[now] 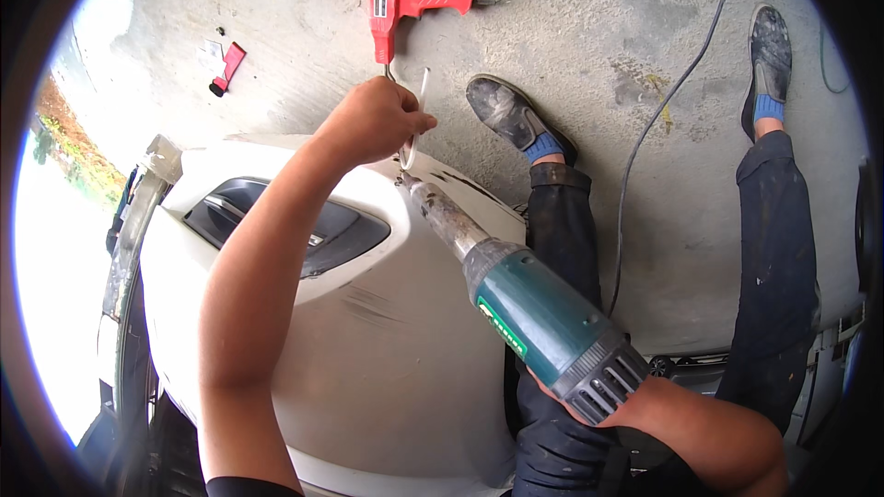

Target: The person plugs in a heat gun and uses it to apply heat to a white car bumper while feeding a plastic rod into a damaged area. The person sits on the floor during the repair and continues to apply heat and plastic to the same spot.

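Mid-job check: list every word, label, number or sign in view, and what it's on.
Green label on the green-and-grey heat gun: light symbol and small lettering, wording not copied here.
Black-and-white rectangular patch on the red tool: too small to read.
Red-and-black object on the floor: no readable text.

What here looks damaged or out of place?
The white bumper looks damaged: scuffs mar its smooth side below the dark recess, and dark marks, perhaps cracks, run near the green heat gun.
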Available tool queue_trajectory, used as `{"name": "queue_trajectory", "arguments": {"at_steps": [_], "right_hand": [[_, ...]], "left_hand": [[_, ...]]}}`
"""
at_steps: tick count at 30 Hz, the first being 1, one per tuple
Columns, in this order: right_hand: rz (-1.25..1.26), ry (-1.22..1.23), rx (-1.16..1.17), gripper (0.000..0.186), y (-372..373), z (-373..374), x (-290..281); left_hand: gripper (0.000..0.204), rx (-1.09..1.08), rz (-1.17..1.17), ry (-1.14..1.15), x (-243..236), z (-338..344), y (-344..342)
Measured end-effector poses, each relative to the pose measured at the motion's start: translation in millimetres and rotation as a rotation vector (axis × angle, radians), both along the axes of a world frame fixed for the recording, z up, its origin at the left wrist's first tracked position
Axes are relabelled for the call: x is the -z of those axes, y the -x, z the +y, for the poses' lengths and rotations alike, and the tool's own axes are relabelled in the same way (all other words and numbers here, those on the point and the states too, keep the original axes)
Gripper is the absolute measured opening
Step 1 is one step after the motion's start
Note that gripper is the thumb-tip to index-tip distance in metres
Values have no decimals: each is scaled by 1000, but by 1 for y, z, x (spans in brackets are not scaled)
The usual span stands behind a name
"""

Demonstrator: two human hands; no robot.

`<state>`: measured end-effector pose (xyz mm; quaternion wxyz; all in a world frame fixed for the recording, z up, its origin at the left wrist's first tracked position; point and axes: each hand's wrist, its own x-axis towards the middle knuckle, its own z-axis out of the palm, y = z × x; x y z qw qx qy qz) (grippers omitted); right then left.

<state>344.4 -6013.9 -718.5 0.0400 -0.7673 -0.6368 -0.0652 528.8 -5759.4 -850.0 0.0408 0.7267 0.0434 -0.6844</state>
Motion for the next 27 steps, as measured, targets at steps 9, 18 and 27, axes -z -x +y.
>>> {"name": "queue_trajectory", "arguments": {"at_steps": [9,18,27], "right_hand": [[19,1,4,36,0,-2,-2],[41,3,10,34,1,-3,-2],[83,-1,20,31,0,-3,-3]], "left_hand": [[29,-4,26,10,0,0,0],[26,25,30,16,-3,-5,0],[25,16,53,13,-3,-6,0]]}}
